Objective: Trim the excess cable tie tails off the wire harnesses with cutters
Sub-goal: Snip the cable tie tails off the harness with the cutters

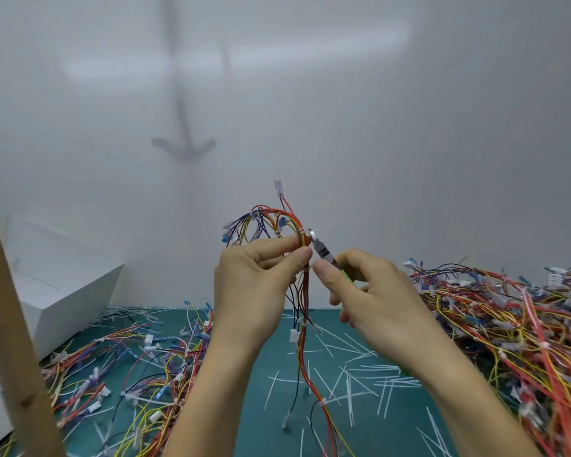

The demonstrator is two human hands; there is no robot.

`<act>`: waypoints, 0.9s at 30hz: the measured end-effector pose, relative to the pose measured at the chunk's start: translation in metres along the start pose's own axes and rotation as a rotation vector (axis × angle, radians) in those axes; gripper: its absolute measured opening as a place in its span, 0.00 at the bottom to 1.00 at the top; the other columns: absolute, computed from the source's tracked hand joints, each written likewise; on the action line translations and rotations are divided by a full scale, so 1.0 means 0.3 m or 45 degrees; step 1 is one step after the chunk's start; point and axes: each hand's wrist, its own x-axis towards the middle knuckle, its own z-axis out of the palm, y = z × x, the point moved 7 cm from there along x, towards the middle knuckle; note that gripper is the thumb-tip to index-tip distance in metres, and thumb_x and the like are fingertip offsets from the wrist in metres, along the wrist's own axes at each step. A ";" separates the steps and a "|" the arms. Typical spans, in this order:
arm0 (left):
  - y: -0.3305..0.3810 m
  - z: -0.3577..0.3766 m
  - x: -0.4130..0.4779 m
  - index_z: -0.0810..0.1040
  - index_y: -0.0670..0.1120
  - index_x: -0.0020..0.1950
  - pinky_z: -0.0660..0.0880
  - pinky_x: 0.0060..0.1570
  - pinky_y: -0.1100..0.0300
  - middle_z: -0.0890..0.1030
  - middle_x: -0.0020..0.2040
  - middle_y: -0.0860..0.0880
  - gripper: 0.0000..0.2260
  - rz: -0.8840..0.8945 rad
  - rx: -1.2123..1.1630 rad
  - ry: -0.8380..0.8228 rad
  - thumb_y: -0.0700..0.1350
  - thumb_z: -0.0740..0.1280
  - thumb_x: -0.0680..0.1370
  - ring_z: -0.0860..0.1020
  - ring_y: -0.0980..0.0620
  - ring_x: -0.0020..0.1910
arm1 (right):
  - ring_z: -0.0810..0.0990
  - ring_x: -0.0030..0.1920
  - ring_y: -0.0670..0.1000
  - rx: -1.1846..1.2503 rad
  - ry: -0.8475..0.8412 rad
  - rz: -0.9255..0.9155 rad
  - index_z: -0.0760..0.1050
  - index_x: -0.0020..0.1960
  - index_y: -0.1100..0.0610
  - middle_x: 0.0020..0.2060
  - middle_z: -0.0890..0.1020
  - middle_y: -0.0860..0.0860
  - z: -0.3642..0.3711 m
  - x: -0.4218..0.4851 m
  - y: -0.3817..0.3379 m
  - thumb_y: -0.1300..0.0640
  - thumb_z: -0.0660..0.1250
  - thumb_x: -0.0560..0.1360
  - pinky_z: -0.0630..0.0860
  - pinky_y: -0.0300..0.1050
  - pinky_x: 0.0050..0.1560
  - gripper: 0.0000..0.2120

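Thumb and forefinger of left hand [261,278] pinch a multicoloured wire harness [305,291], held up in the air between both hands. Right hand [383,291] is curled round small steel-nosed cutters [322,250] with green handles, its thumb tip nearly touching the left thumb. Cutter nose lies against the bundle just above the left fingertips. Whether the blades are parted: cannot tell. The tail being cut is too small to make out.

Judgement: hold the bundle steady close to the tie, set the blades flush to the tie head, and keep them off the wire insulation.

Harness long axis is near vertical: looped connector end up, loose end hanging to the teal counter [277,341]. Cutters point up and left.

Below lie white cut tie tails [360,374]. Harness piles sit left [129,357] and right [508,324].
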 end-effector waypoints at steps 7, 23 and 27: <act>0.024 0.008 -0.007 0.86 0.54 0.48 0.82 0.50 0.50 0.87 0.44 0.56 0.08 0.080 0.099 -0.029 0.41 0.75 0.73 0.85 0.57 0.44 | 0.77 0.35 0.56 -0.062 0.003 -0.016 0.74 0.40 0.49 0.35 0.78 0.54 -0.012 0.000 -0.003 0.30 0.59 0.72 0.77 0.56 0.39 0.22; 0.044 0.009 -0.009 0.85 0.60 0.46 0.81 0.50 0.45 0.86 0.44 0.57 0.13 0.162 0.201 -0.074 0.39 0.74 0.74 0.85 0.55 0.42 | 0.70 0.31 0.50 -0.063 -0.064 0.002 0.75 0.40 0.54 0.35 0.76 0.59 -0.004 0.000 -0.010 0.34 0.60 0.75 0.75 0.55 0.35 0.23; 0.042 0.006 -0.008 0.86 0.59 0.47 0.82 0.50 0.46 0.85 0.44 0.57 0.13 0.155 0.210 -0.095 0.40 0.74 0.75 0.84 0.54 0.42 | 0.70 0.31 0.50 -0.064 -0.087 0.013 0.75 0.41 0.54 0.35 0.76 0.60 -0.002 -0.002 -0.013 0.34 0.59 0.75 0.75 0.55 0.35 0.23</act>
